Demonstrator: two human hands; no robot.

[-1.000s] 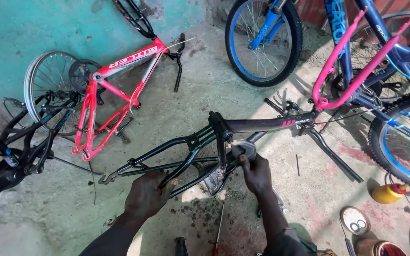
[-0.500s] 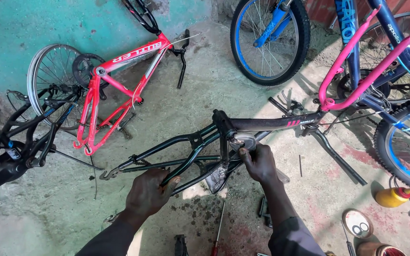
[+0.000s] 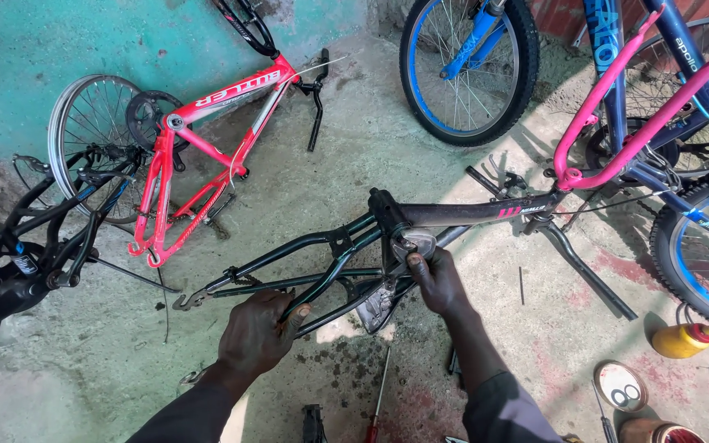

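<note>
A dark green and black bicycle frame (image 3: 461, 215) without wheels lies on the concrete floor in front of me. My left hand (image 3: 260, 331) grips one of its rear stays near the lower fork ends. My right hand (image 3: 436, 280) is closed around a metal part at the frame's bottom bracket, just under the seat tube. A black fork leg (image 3: 584, 269) sticks out to the right of the frame.
A red bicycle frame (image 3: 207, 139) with one wheel lies at the left. A black frame (image 3: 18, 254) lies at the far left. Blue and pink bicycles (image 3: 642, 115) stand at the right. A yellow oil bottle (image 3: 683, 340), a round tin (image 3: 619, 385) and a red-handled screwdriver (image 3: 377, 410) lie near me.
The view has shifted slightly. Both hands stay on the dark frame; the right hand has moved a little at the bottom bracket.
</note>
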